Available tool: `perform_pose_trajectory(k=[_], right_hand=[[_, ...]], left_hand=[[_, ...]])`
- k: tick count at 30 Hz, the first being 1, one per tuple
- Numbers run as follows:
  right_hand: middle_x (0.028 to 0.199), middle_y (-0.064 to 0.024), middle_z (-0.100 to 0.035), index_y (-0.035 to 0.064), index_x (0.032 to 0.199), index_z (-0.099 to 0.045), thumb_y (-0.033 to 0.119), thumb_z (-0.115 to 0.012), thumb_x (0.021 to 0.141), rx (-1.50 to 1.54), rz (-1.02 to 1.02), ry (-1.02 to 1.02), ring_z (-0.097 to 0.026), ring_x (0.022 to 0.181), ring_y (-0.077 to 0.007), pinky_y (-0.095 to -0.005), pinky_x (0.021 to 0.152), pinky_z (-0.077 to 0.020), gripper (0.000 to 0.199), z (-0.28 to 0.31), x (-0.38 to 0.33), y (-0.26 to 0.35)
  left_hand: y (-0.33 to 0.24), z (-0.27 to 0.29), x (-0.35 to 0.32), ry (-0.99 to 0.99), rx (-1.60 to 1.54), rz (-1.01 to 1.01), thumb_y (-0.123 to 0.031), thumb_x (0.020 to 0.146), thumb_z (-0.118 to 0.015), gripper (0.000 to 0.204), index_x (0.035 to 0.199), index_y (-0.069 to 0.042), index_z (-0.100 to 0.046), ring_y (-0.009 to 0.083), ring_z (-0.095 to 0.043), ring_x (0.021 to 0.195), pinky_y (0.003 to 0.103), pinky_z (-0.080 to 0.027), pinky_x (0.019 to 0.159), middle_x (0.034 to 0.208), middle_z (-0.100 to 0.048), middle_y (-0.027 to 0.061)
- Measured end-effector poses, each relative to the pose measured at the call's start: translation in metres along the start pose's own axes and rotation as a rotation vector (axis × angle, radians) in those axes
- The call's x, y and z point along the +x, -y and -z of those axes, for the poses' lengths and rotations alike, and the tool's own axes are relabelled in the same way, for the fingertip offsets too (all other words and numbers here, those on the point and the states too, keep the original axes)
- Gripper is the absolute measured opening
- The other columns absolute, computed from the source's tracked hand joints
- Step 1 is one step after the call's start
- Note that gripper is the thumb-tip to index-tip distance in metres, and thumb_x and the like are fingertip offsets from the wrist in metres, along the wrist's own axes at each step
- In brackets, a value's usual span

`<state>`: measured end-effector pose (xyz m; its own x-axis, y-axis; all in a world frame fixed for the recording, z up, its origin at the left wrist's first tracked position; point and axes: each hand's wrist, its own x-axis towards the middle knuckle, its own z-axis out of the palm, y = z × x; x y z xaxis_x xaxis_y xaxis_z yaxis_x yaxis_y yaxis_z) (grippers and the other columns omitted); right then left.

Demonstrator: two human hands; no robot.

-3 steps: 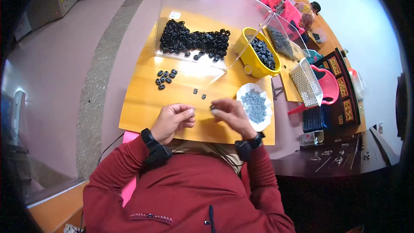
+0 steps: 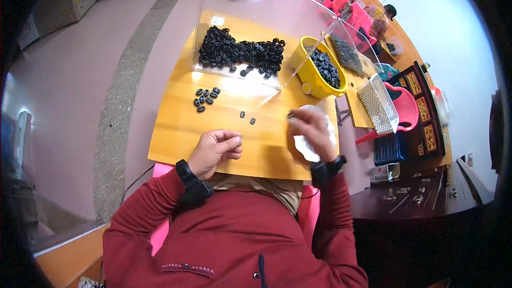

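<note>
My left hand (image 2: pixel 216 152) hovers over the near edge of the yellow table (image 2: pixel 176 136), thumb pressed to curled fingers; whatever they hold, if anything, is hidden. Above a white scalloped dish (image 2: pixel 308 152), which it largely covers, is my right hand (image 2: pixel 312 130). A small dark piece (image 2: pixel 290 114) shows at its pinched fingertips, too blurred to name. Two small black plastic pieces (image 2: pixel 252 121) lie on the table ahead of my hands. Farther left sits a group of several black oval pieces with holes (image 2: pixel 207 96).
A clear plastic bin (image 2: pixel 213 69) lies on its side with many black oval pieces inside. Right of it stands a yellow tub (image 2: pixel 306 77) of small black parts. Beyond are a white perforated basket (image 2: pixel 378 101), a pink chair (image 2: pixel 405 109) and seated people.
My right hand has moved right, from the table's middle to above the white dish, with the dark piece at its fingertips. My left hand stays in place.
</note>
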<state>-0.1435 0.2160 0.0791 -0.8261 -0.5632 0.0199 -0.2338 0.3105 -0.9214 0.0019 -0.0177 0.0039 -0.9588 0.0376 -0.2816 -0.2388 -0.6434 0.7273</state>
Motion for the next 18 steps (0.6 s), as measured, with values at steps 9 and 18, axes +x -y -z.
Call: perform_pose_trajectory(k=[9, 18], right_hand=[[0.087, -0.0075, -0.063, -0.0071, 0.117, -0.055, 0.009, -0.065, 0.086, 0.077, 0.095, -0.593, -0.06, 0.063, -0.0113, -0.0255, 0.06, -0.0554, 0.037, 0.093, 0.082, -0.012], [0.075, -0.0052, -0.065, -0.0042, 0.098, -0.066, 0.009, -0.068, 0.084, -0.014, -0.032, 0.07, -0.06, 0.059, -0.0099, -0.0226, 0.053, -0.0489, 0.02, -0.036, 0.027, -0.01]], left_hand=[[0.003, -0.002, 0.002, 0.01, -0.011, 0.005, -0.01, 0.09, -0.061, 0.014, 0.1, 0.0, -0.06, 0.0114, -0.062, 0.074, 0.024, -0.054, 0.067, 0.084, -0.062, 0.0052], [0.001, -0.001, 0.004, 0.035, -0.028, 0.008, -0.011, 0.09, -0.061, 0.013, 0.098, 0.0, -0.061, 0.011, -0.062, 0.072, 0.024, -0.054, 0.067, 0.083, -0.062, 0.0045]])
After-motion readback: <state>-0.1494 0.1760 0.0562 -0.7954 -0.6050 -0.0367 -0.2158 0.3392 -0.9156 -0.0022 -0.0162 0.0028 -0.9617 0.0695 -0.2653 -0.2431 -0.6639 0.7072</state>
